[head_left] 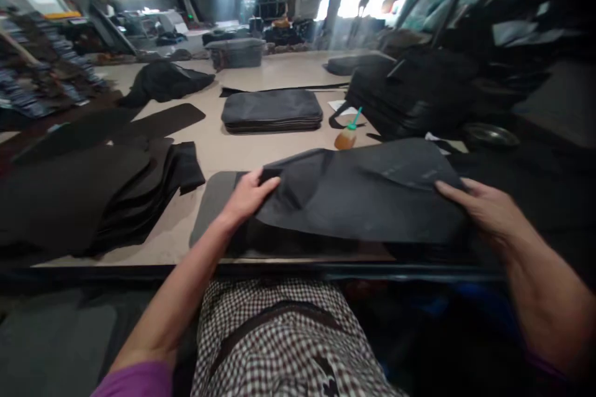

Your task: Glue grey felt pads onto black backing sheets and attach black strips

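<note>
A large dark sheet of material (372, 192), like a cut fabric or leather panel, spans the space between my hands near the table's front edge. My left hand (249, 195) grips its left end, thumb on top and fingers hidden beneath. At the right end, my right hand (484, 201) pinches the edge between thumb and fingers. The sheet is creased near my left hand and its front edge bows downward. Under it lies another dark grey panel (212, 198), whose rounded left end sticks out.
A neat stack of dark panels (272, 110) sits mid-table. Beside it stands a small bottle of amber liquid (345, 138) with a green nozzle. Loose layered sheets (69, 192) cover the left side. Dark piled material (410, 93) and a round metal dish (490, 135) are at right.
</note>
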Demonstrator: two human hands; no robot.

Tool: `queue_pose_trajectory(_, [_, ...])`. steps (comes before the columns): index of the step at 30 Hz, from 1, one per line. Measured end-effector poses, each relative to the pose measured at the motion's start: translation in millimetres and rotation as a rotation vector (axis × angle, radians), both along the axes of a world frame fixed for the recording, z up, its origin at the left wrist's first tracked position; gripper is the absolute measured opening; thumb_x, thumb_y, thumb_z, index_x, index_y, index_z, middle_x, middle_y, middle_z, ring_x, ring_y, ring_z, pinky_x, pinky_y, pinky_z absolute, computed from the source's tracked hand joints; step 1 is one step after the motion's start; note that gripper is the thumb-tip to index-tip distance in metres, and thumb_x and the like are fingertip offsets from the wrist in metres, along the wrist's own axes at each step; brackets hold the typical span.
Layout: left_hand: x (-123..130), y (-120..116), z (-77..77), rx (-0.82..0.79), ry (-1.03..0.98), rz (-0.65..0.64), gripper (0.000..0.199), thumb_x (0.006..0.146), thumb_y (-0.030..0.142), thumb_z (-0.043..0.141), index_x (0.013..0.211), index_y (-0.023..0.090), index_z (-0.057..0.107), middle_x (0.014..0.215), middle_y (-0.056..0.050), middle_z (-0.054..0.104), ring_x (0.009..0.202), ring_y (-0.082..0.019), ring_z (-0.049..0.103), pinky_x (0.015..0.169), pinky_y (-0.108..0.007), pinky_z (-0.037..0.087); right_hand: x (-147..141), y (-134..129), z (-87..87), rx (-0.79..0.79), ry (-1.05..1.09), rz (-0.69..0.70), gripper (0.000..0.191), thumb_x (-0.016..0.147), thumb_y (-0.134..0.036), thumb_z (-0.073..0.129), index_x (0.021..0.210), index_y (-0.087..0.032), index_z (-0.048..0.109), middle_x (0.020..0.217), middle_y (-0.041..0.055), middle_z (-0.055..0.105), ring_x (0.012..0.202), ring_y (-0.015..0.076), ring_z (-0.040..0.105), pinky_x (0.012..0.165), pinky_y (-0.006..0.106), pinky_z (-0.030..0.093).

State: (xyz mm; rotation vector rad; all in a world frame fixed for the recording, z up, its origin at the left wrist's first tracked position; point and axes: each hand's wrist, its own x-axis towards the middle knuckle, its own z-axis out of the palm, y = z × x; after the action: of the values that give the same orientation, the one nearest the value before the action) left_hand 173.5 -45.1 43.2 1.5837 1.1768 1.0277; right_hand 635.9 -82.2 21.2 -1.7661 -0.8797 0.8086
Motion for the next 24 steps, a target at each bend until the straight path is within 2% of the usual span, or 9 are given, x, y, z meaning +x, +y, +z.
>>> queue_pose_trajectory(3, [-59.2,-6.3,-1.6,-0.139,-0.087,0.175,0.055,0.079,0.047,0.080,0.124,0.017,0.068,0.108,-0.008,0.077,0.085,-0.021,0.073,0.074,-0.031,0.060,-44.0,15.1,-8.1,0.135,0.079,0.243,0.045,0.074,-0.048,0.085,0.108,-0.019,0.075,0.102,0.0121,0.076,0.079,0.0215,0.069,0.071,0.035,0.056])
queue_pose_trajectory(5, [-91.2,-12.8,-7.3,-0.189,-0.087,0.311,0.059,0.070,0.046,0.087,0.119,0.017,0.071,0.099,-0.005,0.078,0.074,-0.018,0.072,0.065,-0.026,0.059,-75.9,26.8,-19.3,0.129,0.111,0.310,0.046,0.074,-0.052,0.085,0.103,-0.018,0.075,0.099,0.0075,0.075,0.081,0.0208,0.068,0.072,0.032,0.056])
queue_pose_trajectory(8, [-125.6,-23.2,-23.0,-0.262,-0.020,0.433,0.057,0.064,0.042,0.091,0.113,0.018,0.072,0.096,-0.003,0.077,0.071,-0.016,0.072,0.064,-0.024,0.061,-110.5,36.7,-43.7,0.180,0.022,0.416,0.041,0.079,-0.054,0.079,0.097,-0.018,0.074,0.091,0.0039,0.073,0.081,0.0201,0.065,0.070,0.029,0.052])
queue_pose_trajectory(10, [-139.9,-29.0,-36.2,-0.292,0.040,0.468,0.054,0.064,0.041,0.091,0.111,0.019,0.073,0.097,-0.003,0.077,0.074,-0.016,0.073,0.066,-0.024,0.062,-121.8,37.7,-60.6,0.220,-0.092,0.481,0.037,0.084,-0.052,0.073,0.096,-0.018,0.073,0.090,0.0031,0.071,0.081,0.0192,0.063,0.070,0.029,0.050])
queue_pose_trajectory(12, [-148.3,-32.7,-48.4,-0.307,0.095,0.497,0.055,0.065,0.040,0.091,0.114,0.021,0.072,0.098,-0.003,0.077,0.076,-0.017,0.074,0.069,-0.026,0.064,-125.3,35.9,-74.2,0.231,-0.182,0.513,0.032,0.087,-0.049,0.071,0.097,-0.018,0.073,0.087,0.0025,0.069,0.078,0.0182,0.060,0.069,0.028,0.047])
queue_pose_trajectory(15, [-151.5,-34.8,-60.5,-0.281,0.202,0.535,0.064,0.066,0.040,0.091,0.123,0.025,0.067,0.102,-0.003,0.078,0.081,-0.019,0.075,0.071,-0.029,0.065,-122.5,30.6,-85.6,0.223,-0.240,0.524,0.028,0.087,-0.043,0.070,0.103,-0.020,0.073,0.081,0.0005,0.065,0.071,0.0161,0.055,0.064,0.027,0.043])
queue_pose_trajectory(19, [-146.6,-36.5,-63.9,-0.223,0.298,0.473,0.071,0.067,0.043,0.090,0.131,0.029,0.061,0.102,0.000,0.079,0.087,-0.022,0.076,0.074,-0.034,0.065,-117.6,22.9,-91.1,0.263,-0.315,0.506,0.041,0.086,-0.037,0.071,0.124,-0.022,0.066,0.082,-0.0014,0.062,0.069,0.0146,0.053,0.066,0.028,0.042])
queue_pose_trajectory(24, [-149.7,-41.6,-65.4,-0.180,0.373,0.495,0.074,0.067,0.046,0.089,0.134,0.038,0.059,0.100,0.004,0.080,0.091,-0.023,0.077,0.080,-0.040,0.066,-120.8,17.6,-96.7,0.314,-0.364,0.444,0.057,0.084,-0.035,0.073,0.137,-0.020,0.058,0.080,-0.0031,0.060,0.070,0.0145,0.055,0.072,0.029,0.044])
